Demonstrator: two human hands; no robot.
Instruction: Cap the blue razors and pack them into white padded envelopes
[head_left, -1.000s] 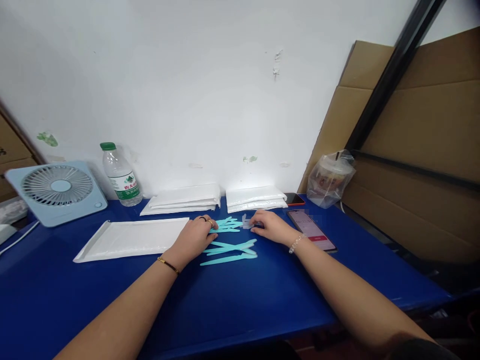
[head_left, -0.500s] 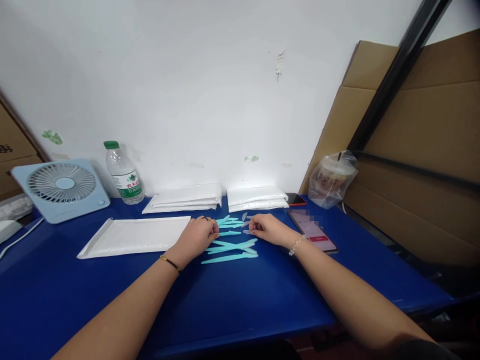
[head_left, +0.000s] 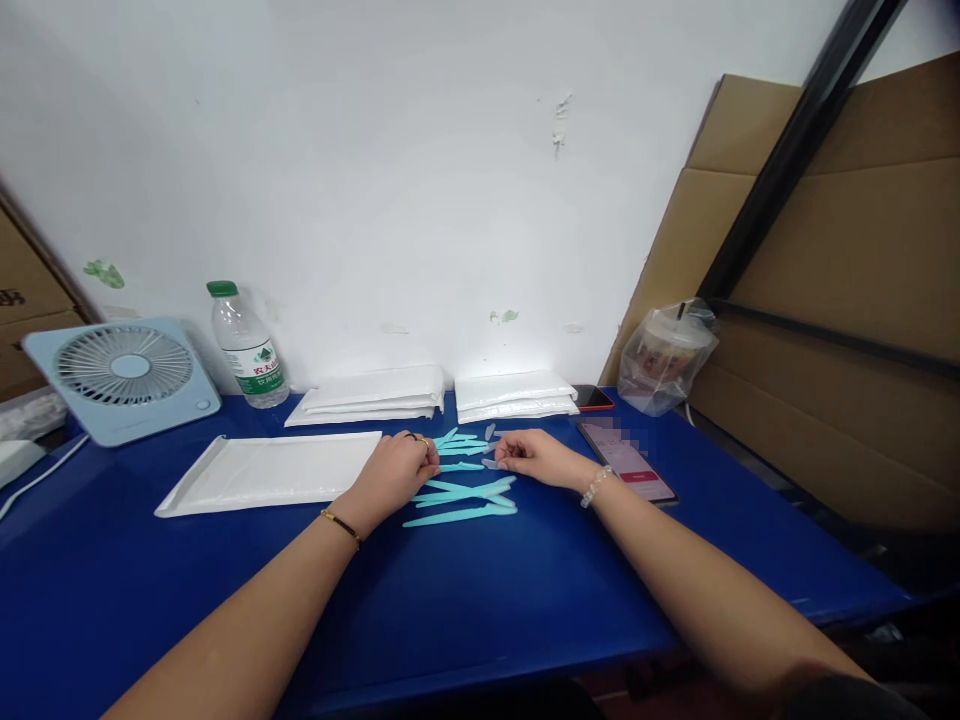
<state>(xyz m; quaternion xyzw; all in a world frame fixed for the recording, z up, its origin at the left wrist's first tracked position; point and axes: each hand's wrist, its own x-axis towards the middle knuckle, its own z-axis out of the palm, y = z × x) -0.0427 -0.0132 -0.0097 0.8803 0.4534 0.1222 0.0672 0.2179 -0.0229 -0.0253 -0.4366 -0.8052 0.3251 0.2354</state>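
My left hand (head_left: 401, 467) is closed, its fingertips pinching the left end of a turquoise stick (head_left: 463, 467). Facing it, my right hand (head_left: 534, 458) pinches a small translucent cap (head_left: 490, 464) near the stick's right end; a narrow gap shows between the two. Several more turquoise sticks (head_left: 459, 516) lie below, nearer the front, some crossing each other. Others (head_left: 457, 441) lie just behind the hands. Another small translucent piece (head_left: 490, 432) is beside them.
A white padded envelope (head_left: 270, 470) lies at left, with white envelope stacks (head_left: 375, 390) (head_left: 514, 393) along the wall. A fan (head_left: 131, 370), bottle (head_left: 251, 350), phone (head_left: 626, 465), second phone (head_left: 594, 398) and bagged cup (head_left: 664, 360) stand or lie around the blue table (head_left: 480, 600).
My right hand has shifted very slightly to the left with the translucent cap, closer to the turquoise stick. My left hand has barely moved.
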